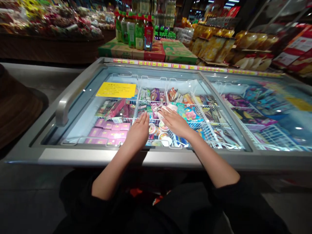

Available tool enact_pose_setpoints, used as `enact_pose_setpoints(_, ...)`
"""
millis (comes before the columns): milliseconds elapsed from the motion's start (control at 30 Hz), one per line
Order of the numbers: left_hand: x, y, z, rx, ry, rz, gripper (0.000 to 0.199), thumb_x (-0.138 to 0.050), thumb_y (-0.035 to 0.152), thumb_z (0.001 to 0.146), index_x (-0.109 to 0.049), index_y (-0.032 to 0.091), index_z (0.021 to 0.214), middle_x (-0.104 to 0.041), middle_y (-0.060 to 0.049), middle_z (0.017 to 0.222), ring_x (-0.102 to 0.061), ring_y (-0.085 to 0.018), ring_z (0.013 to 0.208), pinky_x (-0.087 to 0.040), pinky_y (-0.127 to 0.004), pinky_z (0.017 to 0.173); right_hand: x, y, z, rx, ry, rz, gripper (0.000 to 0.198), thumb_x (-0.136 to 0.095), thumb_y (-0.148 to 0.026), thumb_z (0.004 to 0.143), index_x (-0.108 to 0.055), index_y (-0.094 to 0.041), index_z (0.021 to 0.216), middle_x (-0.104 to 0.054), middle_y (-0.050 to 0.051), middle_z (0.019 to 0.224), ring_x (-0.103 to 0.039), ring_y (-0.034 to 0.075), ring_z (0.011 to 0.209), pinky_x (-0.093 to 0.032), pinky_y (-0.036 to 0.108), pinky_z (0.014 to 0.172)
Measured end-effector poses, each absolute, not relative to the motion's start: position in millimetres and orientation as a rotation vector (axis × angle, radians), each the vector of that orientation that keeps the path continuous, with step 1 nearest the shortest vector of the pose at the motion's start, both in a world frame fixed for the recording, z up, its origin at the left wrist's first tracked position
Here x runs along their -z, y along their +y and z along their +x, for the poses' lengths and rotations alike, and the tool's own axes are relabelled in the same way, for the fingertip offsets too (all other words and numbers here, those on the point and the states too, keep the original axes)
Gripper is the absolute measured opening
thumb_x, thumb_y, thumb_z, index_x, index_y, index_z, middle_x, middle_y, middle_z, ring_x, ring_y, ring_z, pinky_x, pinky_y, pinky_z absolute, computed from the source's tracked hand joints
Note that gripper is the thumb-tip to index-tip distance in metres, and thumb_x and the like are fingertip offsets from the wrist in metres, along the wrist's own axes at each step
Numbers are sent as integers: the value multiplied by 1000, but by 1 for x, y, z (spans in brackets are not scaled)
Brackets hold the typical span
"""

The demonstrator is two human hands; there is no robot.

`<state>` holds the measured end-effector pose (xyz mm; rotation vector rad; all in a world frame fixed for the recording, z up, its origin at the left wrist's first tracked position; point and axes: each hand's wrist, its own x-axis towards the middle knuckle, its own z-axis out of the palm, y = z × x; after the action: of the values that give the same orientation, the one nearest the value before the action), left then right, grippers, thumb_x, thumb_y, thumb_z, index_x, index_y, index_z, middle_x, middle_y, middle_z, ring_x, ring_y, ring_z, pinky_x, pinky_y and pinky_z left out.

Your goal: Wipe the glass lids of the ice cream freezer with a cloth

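Observation:
My left hand [140,126], with a ring on one finger, rests over the near part of the freezer's glass lid. Its fingers are stretched out and hold nothing. My right hand [174,120] lies flat on the glass, pressing down a pale pinkish-white cloth [173,106] that shows around its fingers. Beneath the glass, wire baskets hold ice-cream tubs [163,135], pink boxes [107,134] and colourful wrapped packs [191,113]. A yellow notice [116,90] is on the glass to the left.
The chest freezer has a metal frame [87,157] and a curved handle [63,112] at the left. Bottles [139,32] stand on cartons [179,50] behind it. Jars [212,45] are stacked at the back right, and wrapped sweets [60,24] fill a bin at the back left.

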<state>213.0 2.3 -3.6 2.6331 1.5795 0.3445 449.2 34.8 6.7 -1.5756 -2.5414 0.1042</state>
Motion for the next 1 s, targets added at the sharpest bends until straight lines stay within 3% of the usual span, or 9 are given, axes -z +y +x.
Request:
enact_pose_setpoints(233,3,-9,214,-362,1620,2575,61,-30,9,107,-37,6,167,-30,-17,176,-30,-25,165,-27,-44,135,-5,26,434,-61,-2362,-1777,63,-30,-34,111,-34,-15,171,-33,9,178,-22,32,167,-21,56,136)
enact_pose_setpoints(433,2,-10,213,-400,1583,2581,60,-33,8,106,-38,6,166,-32,-20,175,-29,-26,165,-26,-46,136,-5,-27,414,-129,-2536,-1533,63,-28,-37,112,-29,-27,174,-33,2,178,-21,25,167,-23,52,137)
enact_pose_setpoints(567,3,-11,213,-413,1577,2572,62,-34,7,106,-35,7,168,-31,-19,176,-28,-26,165,-26,-48,136,-4,-35,446,-134,-2467,-1632,63,-27,-39,113,-28,-29,174,-32,0,178,-20,25,167,-24,54,137)
enact_pose_setpoints(733,3,-13,214,-414,1589,2580,59,-34,7,106,-37,3,166,-33,-22,174,-30,-28,164,-28,-48,135,-2,-14,433,-201,-2353,-1677,61,-34,-32,111,-37,-20,171,-35,7,177,-21,30,167,-23,59,136)
enact_pose_setpoints(900,4,-13,214,-436,1575,2636,57,-36,5,105,-42,0,161,-36,-25,172,-36,-31,162,-33,-52,132,-2,-33,401,-404,-2392,-1335,57,-37,-20,109,-49,-29,165,-44,2,172,-33,24,163,-27,54,136)
enact_pose_setpoints(1000,5,-12,215,-417,1598,2641,58,-37,4,104,-42,0,162,-35,-25,172,-36,-31,162,-32,-51,133,-4,-54,415,-495,-2340,-1302,55,-41,-22,110,-55,-39,160,-50,-4,167,-39,25,159,-32,56,134)
